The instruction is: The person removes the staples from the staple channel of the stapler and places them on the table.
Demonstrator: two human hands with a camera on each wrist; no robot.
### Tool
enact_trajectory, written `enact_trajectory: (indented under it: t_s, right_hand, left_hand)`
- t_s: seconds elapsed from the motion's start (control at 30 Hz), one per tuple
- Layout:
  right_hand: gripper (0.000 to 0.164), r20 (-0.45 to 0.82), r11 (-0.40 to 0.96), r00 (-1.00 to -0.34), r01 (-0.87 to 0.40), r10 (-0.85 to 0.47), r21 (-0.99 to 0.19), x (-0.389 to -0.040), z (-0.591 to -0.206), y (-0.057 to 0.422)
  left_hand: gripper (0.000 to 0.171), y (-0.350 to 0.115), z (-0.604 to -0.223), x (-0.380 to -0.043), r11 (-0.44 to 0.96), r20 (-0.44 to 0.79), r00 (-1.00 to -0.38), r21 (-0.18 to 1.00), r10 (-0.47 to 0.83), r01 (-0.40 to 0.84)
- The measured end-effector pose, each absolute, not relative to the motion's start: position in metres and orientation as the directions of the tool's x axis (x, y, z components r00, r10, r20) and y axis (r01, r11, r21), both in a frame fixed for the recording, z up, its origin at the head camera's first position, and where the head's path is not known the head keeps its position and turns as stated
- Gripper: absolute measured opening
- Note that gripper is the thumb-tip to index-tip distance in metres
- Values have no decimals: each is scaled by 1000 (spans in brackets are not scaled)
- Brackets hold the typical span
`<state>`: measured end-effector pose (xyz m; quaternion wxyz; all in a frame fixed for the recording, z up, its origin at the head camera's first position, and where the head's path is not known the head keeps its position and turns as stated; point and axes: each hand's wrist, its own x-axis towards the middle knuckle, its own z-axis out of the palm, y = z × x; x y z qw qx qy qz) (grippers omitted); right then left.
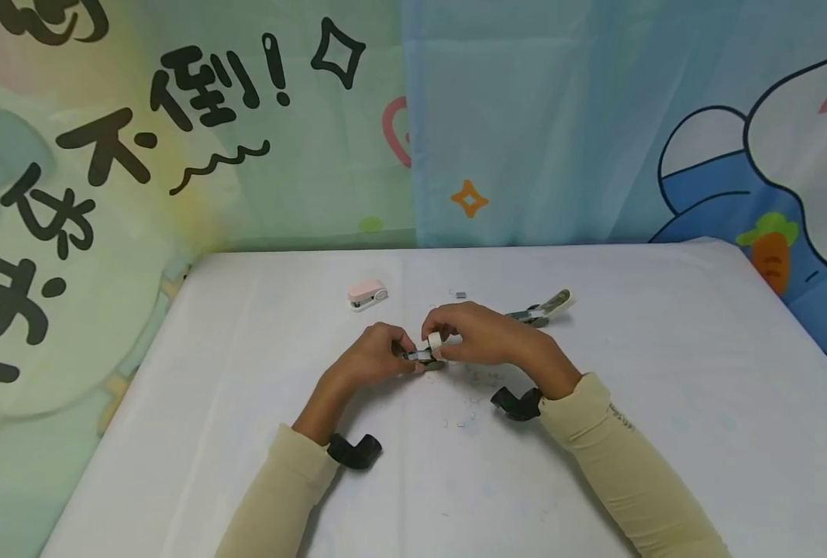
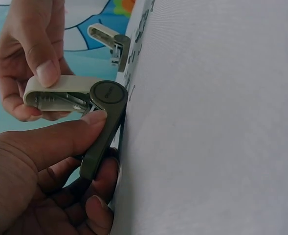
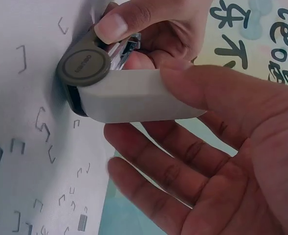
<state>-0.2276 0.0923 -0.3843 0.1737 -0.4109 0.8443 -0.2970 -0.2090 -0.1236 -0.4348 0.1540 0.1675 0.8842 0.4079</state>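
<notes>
Over the table, both hands hold a small stapler point(image 2: 108, 92) with a dark olive base and a cream top arm, swung wide apart at its round hinge. My left hand point(image 1: 378, 355) grips the base, thumb beside the hinge. On the cream arm point(image 3: 134, 95), the thumb and fingers of my right hand point(image 1: 479, 333) pinch near the free end. A metal staple channel shows inside the spread stapler in the right wrist view. Behind the right hand lies a second stapler point(image 1: 542, 311), also spread apart, in similar colours.
A pink and white stapler point(image 1: 367, 294) stands farther back on the white-covered table point(image 1: 280, 310). Several loose staples point(image 3: 17, 146) are scattered near the hands. A short strip of staples point(image 1: 460, 295) lies behind the right hand. Printed curtains hang past the table's back edge.
</notes>
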Motion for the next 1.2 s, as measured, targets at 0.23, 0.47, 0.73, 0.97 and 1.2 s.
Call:
enact_trajectory:
  t_s: [0.23, 0.47, 0.73, 0.97, 1.2]
  right_hand:
    - [17, -59, 494, -603, -590, -796, -639, -229, -381, 94]
    - [16, -76, 493, -597, -576, -798, -652, -232, -383, 97]
    - [18, -101, 534, -619, -571, -779, -623, -234, -382, 102]
    - [8, -127, 600, -649, -587, -750, -543, -233, -386, 102]
    - [11, 45, 573, -656, -689, -754, -445, -229, -389, 93]
  left_hand:
    - [21, -123, -437, -211, 616, -134, -895, 768, 425, 177]
    - [19, -125, -439, -212, 614, -115, -899, 766, 424, 191]
    - [18, -125, -441, -213, 597, -103, -893, 776, 438, 203]
    - [21, -124, -439, -211, 614, -97, -895, 759, 435, 217]
    - [19, -124, -437, -210, 624, -92, -892, 746, 442, 232]
